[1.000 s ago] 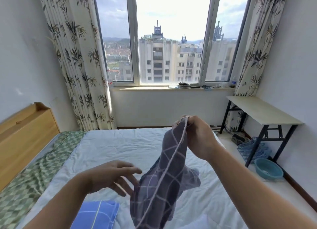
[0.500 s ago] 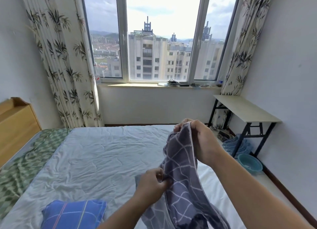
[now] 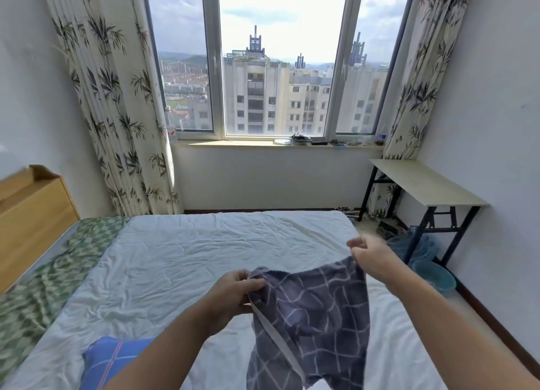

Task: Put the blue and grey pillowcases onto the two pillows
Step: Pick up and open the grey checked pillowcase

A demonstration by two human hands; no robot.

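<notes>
The grey checked fabric pillowcase [image 3: 309, 316] ran off the bottom edge; the left forearm hid part of the blue striped pillowcase [image 3: 108, 360]; small windowsill clutter [image 3: 304, 140] was unidentifiable.

Person, seen from own head camera; two arms and two hands in view.

Left arm: bare forearm, entering from the lower edge of the picture. No sleeve, cuff or strap visible along the length shown. Left hand [image 3: 233, 294]: bare, ungloved; no ring, watch or band visible on the fingers or wrist as shown. Fingers [image 3: 257, 284] short-nailed, as far as can be told.

Right arm: bare forearm, entering from the lower right corner. No sleeve visible. Right hand [image 3: 372, 258]: bare, ungloved; wrist plain, without watch or bracelet. Slightly blurred, so nail detail cannot be told.

Clothing: none falls within the picture; torso and upper arms out of view.
</notes>
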